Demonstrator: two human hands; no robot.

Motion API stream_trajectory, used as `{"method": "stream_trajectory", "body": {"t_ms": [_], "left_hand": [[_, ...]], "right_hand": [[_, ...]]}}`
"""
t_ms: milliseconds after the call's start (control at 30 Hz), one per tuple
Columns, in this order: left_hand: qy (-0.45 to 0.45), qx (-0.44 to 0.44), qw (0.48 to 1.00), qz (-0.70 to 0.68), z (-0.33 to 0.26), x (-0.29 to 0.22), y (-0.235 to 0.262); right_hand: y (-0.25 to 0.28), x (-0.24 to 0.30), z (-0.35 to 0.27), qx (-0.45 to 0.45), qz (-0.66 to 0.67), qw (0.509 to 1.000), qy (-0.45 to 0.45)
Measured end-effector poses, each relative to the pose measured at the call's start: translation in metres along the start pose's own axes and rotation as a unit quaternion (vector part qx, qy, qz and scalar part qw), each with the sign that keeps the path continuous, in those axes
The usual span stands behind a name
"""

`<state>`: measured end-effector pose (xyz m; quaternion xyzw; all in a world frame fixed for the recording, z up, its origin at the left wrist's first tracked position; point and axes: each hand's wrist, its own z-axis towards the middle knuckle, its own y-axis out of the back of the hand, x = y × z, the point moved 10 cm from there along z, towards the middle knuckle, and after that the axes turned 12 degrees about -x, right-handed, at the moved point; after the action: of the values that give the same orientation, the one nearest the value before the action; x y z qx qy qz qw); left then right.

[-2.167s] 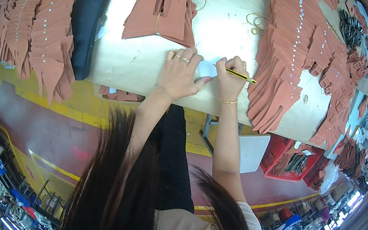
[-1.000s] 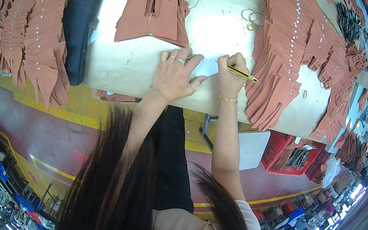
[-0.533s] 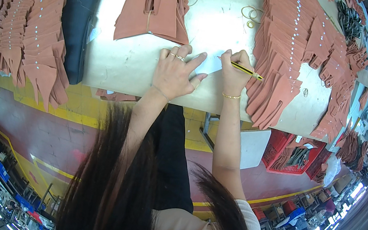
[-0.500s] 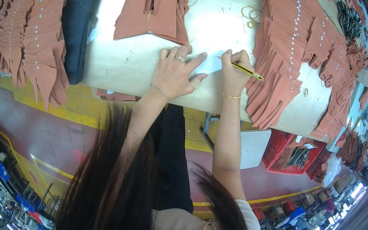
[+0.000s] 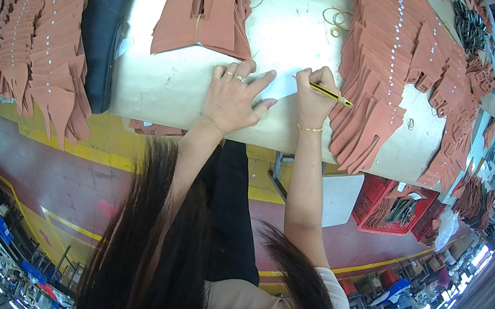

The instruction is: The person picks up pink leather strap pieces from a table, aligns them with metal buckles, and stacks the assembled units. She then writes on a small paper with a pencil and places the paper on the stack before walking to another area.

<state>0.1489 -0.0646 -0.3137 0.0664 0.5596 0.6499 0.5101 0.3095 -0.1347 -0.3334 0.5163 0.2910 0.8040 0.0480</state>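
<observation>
Barely anything has shifted: left hand (image 5: 232, 99) spread flat pinning the paper slip (image 5: 283, 86), right hand (image 5: 314, 94) pinching the pencil (image 5: 331, 94), mid-marking; 2 big stacks of tan leather pieces (image 5: 383, 66) wait.

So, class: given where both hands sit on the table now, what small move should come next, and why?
Probably keep the pencil tip moving across the small white slip: the right hand grips it over the slip, and the left hand lies flat beside it, pinning it.
</observation>
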Motion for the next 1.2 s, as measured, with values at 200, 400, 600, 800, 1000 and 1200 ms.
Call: {"method": "stream_trajectory", "body": {"t_ms": [200,400,600,800,1000,1200], "left_hand": [[0.002,-0.003,1.000,-0.004,0.001,0.000,0.001],[0.000,0.007,1.000,0.014,-0.001,0.001,0.000],[-0.002,-0.007,1.000,-0.001,0.001,-0.001,0.003],[0.003,0.002,1.000,0.002,0.000,0.001,0.000],[0.016,0.009,1.000,0.001,0.001,0.002,0.000],[0.018,0.018,0.999,0.019,0.004,-0.002,0.005]], "right_hand": [[-0.002,-0.005,0.000,-0.002,0.018,1.000,-0.007],[0.000,-0.005,0.000,-0.015,0.017,1.000,0.004],[-0.002,-0.003,0.000,-0.003,0.032,0.999,-0.021],[-0.003,-0.001,0.000,-0.003,0.016,1.000,-0.007],[0.027,-0.007,0.000,-0.068,0.244,0.958,-0.135],[0.069,0.010,-0.027,-0.029,0.190,0.969,-0.153]]}}
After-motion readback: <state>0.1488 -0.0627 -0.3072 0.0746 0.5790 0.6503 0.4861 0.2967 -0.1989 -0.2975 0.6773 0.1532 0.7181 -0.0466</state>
